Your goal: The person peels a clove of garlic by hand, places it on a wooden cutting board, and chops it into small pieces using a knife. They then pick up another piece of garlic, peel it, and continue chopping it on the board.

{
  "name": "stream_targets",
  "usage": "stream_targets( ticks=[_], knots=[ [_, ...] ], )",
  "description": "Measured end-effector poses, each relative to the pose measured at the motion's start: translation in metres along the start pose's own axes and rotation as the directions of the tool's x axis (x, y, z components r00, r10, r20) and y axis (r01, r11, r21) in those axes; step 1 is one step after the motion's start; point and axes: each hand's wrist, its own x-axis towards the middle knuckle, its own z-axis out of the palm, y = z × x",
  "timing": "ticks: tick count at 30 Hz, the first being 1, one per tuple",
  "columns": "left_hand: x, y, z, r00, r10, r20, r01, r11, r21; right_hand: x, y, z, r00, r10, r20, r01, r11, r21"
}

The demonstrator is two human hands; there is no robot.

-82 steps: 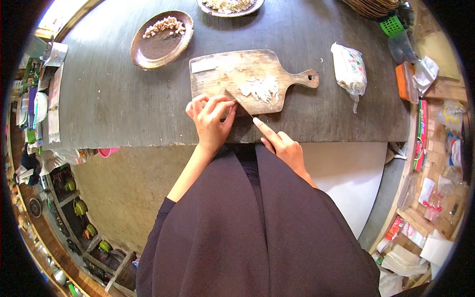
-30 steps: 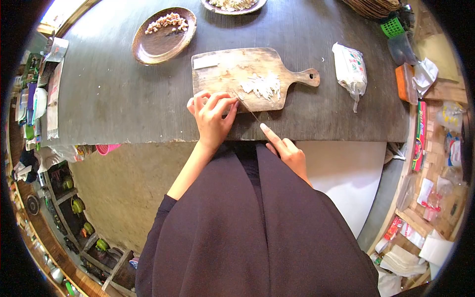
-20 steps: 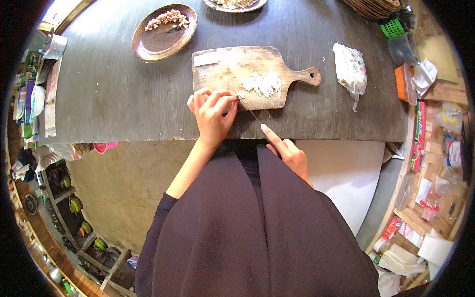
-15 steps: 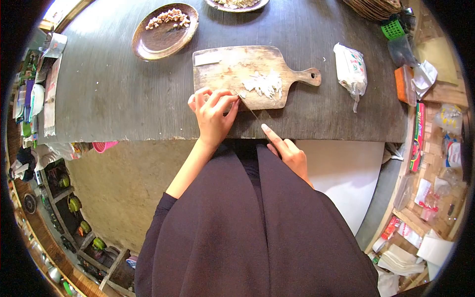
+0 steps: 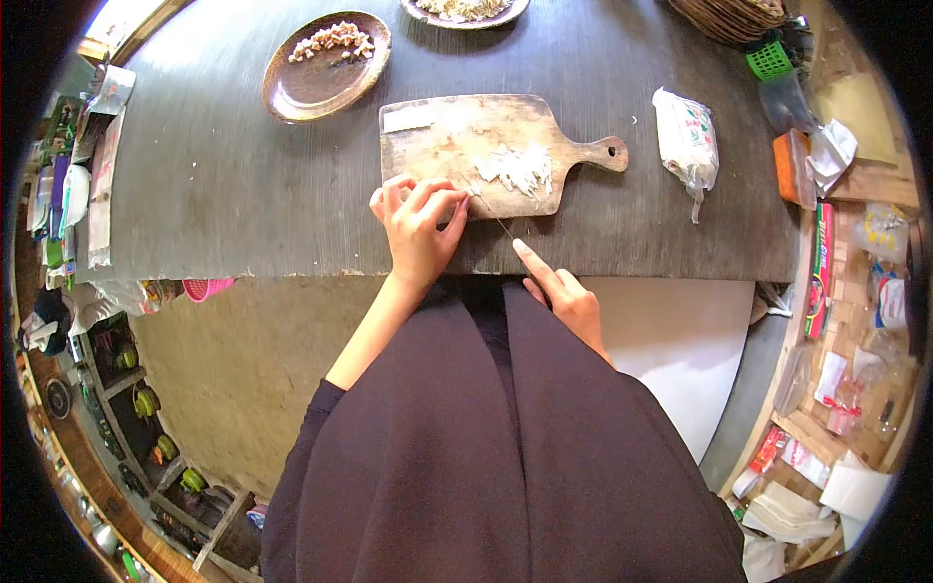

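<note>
On the wooden chopping board (image 5: pixel 457 136) lies a small heap of thin white slivers (image 5: pixel 522 170). My left hand (image 5: pixel 416 225) bends over the board's near left part, its fingers curled and pinched together; what they hold is hidden behind them. My right hand (image 5: pixel 564 291), at the table's front edge, is closed around the handle of a knife (image 5: pixel 501 222), index finger stretched along it. The thin blade points up and left, its tip on the board close to my left fingertips. Left of the slivers, an uncut white block (image 5: pixel 408 118) lies in the board's far corner.
Beyond the board are a brown plate (image 5: pixel 292 92) with small chopped pieces and another plate (image 5: pixel 465 12) with pale shreds. A white plastic packet (image 5: pixel 686 141) lies right of the board's handle. An orange-lidded container (image 5: pixel 794 170) and a green basket (image 5: pixel 770 60) stand at the right edge.
The view has shifted very slightly. Both hands and the knife keep nearly the same position, the blade still beside my left fingertips.
</note>
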Motion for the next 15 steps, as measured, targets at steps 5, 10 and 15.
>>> stream_targets(
  ticks=[5,10,15],
  knots=[
    [-0.002,-0.003,0.002,1.000,-0.007,0.012,0.007,1.000,0.001,0.000,-0.010,-0.015,0.992,0.047,0.119,-0.050,0.999,0.018],
    [-0.001,-0.003,0.001,1.000,-0.010,0.022,0.010,1.000,-0.006,0.000,-0.013,-0.015,0.990,0.071,0.124,-0.078,0.996,0.047],
    [-0.001,-0.002,-0.001,1.000,-0.012,0.027,0.012,1.000,-0.003,0.002,-0.020,-0.019,0.984,0.100,0.144,-0.105,0.994,0.027]
  ],
)
